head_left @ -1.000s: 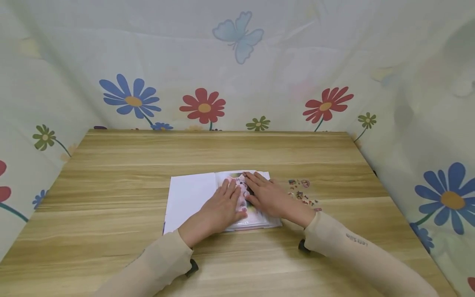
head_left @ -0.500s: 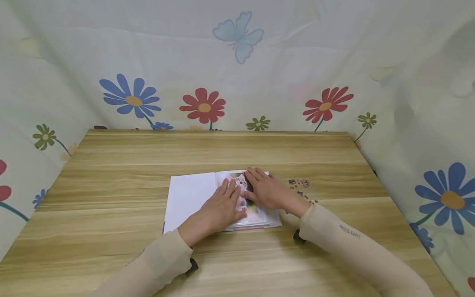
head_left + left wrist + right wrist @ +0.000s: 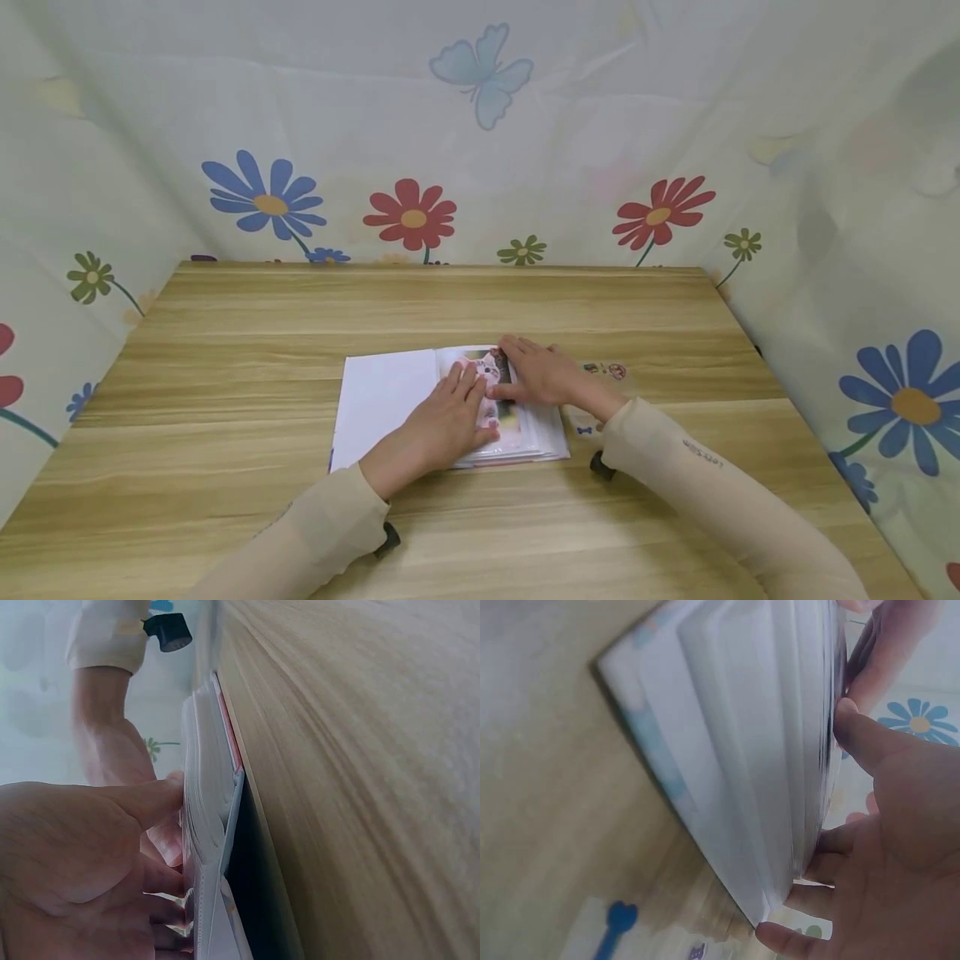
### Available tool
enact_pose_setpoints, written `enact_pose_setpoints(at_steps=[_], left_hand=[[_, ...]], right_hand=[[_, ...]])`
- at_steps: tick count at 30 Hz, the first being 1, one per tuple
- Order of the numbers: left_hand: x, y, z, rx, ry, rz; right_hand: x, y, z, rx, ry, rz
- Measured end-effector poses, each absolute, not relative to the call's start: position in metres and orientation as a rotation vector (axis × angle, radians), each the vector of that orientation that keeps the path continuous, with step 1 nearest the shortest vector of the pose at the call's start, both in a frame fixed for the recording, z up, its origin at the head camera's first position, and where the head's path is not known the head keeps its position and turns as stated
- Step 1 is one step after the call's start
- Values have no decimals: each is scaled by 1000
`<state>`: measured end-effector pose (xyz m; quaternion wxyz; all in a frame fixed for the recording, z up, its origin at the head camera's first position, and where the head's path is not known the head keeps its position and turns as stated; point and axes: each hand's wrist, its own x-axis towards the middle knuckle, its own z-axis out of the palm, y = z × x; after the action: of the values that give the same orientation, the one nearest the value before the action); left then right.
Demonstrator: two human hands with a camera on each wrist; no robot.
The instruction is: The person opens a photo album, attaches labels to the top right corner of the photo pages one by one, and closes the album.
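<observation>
A small photo album (image 3: 382, 400) lies spread on the wooden table, its white inside cover to the left. On the right-hand page a pink-and-white cat picture (image 3: 491, 364) shows partly from under my fingers. My left hand (image 3: 438, 421) rests on that page with its fingers extended over the picture. At the far right corner, my right hand (image 3: 543, 375) touches the album, thumb reaching across the page. In the right wrist view its fingers (image 3: 832, 840) lie along the far edge of the stacked pages (image 3: 765, 750), the little finger at the cover's corner.
Clear sticker sheets (image 3: 618, 372) with small colourful stickers lie right of the album, partly hidden by the right forearm. A blue bone-shaped sticker (image 3: 585, 431) shows near the album's right edge. The wooden table (image 3: 247, 333) meets a flower-printed cloth (image 3: 570, 125) behind.
My right hand has shifted slightly up and right toward the album's far corner, and its forearm has moved left, uncovering more of the picture's right side. The left hand has stayed put.
</observation>
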<state>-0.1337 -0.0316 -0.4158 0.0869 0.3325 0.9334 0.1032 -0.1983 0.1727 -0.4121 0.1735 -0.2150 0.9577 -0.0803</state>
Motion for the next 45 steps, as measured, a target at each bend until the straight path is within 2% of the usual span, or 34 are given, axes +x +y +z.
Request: enact_pose_setpoints(at_steps=[13, 24, 37, 45], left_hand=[[-134, -32, -417, 1004, 2825, 360], [-127, -26, -412, 1050, 2922, 407], [-116, -15, -414, 1033, 2863, 338], [-117, -17, -412, 1035, 2871, 487]], right_hand=[[-202, 177, -412, -572, 2716, -319], [-195, 199, -411, -678, 2707, -812], [-191, 202, -414, -733, 2716, -818], [-191, 203, -416, -721, 2706, -829]])
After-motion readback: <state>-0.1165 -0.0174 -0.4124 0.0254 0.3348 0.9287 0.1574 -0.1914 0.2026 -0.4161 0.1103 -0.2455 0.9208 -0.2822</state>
